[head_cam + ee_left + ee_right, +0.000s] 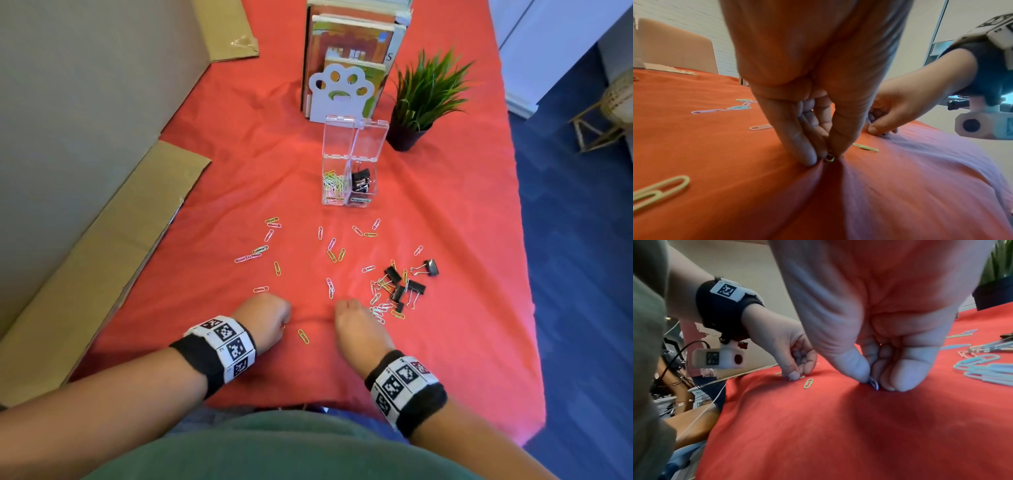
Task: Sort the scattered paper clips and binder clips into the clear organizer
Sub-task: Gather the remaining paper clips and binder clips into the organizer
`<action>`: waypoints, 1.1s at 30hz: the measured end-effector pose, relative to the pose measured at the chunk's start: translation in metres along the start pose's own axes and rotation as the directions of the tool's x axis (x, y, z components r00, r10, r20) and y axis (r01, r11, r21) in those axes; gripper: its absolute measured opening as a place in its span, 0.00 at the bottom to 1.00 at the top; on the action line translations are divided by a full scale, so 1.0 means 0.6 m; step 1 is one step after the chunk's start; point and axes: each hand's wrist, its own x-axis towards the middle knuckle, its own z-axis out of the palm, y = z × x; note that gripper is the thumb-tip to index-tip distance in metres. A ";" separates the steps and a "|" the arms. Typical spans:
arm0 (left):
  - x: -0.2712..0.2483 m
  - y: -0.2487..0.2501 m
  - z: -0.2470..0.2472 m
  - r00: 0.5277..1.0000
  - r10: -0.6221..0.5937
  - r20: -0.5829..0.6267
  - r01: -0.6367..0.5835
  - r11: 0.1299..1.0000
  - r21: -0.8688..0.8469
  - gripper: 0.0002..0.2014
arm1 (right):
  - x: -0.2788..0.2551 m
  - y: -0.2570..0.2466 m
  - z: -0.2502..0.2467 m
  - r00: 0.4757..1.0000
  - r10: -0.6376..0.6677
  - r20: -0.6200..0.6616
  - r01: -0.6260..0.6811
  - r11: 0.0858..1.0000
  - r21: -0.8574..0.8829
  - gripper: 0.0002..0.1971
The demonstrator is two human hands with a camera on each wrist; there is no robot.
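We see many thin wire paper clips (331, 255) in green, pink, white and yellow, spread over the near half of the tabletop (462, 212). On the right of the spread lie a few black binder clips (416, 287) with silver wire handles, mixed in with more paper clips.

Further back stands the clear organizer (349, 178). It has two side-by-side boxes, and both lids stand open. The left box holds colored paper clips. The right box holds black binder clips. Each box has a small label on its front.

Our left hand (265, 317) is down on the cloth. Its thumb and fingertip (805, 155) pinch one small clip (829, 158) and bunch the cloth up with it. Our right hand (356, 325) is down on the cloth too, and its thumb and fingers (904, 378) pinch one pale clip (874, 382). One green paper clip (303, 336) lies flat between the two hands. Both wrists wear black bands with black-and-white square patterns.

A red cloth (239, 164) with soft wrinkles covers the tabletop. Behind the organizer, a white paw-shaped bookend (340, 92) holds up a row of books (356, 37). A green spiky plant in a dark pot (423, 99) stands just to the right of it. Brown cardboard (102, 253) lies along the left side. On the right, the floor (575, 240) is blue.
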 end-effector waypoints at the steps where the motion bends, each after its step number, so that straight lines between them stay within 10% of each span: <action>1: 0.000 0.001 0.004 1.000 0.004 0.003 -0.004 1.000 0.010 0.09 | -0.001 -0.002 0.002 1.000 -0.005 -0.009 0.005 1.000 -0.006 0.18; 9: -0.005 0.004 0.019 1.000 -0.011 -0.016 0.012 0.998 0.067 0.10 | 0.070 -0.001 -0.028 0.986 0.103 -0.131 -0.069 0.968 0.242 0.13; 20: -0.021 0.003 0.019 0.999 -0.026 0.031 0.021 0.990 0.140 0.15 | 0.096 -0.033 -0.047 0.990 0.122 -0.076 -0.109 0.983 0.150 0.15; 23: -0.024 -0.005 0.023 0.999 -0.018 0.034 0.015 0.995 0.095 0.15 | 0.091 -0.023 -0.063 0.979 0.172 0.113 -0.206 0.809 0.550 0.08; 27: -0.023 -0.023 0.025 0.999 0.007 -0.049 -0.013 0.994 -0.111 0.14 | 0.053 -0.025 -0.051 0.930 0.112 0.350 -0.367 0.320 0.873 0.13; 33: -0.021 -0.057 -0.005 0.970 -0.107 -0.219 -0.012 0.877 -0.480 0.12 | 0.023 -0.044 0.014 0.995 -0.049 0.089 0.017 0.941 0.337 0.06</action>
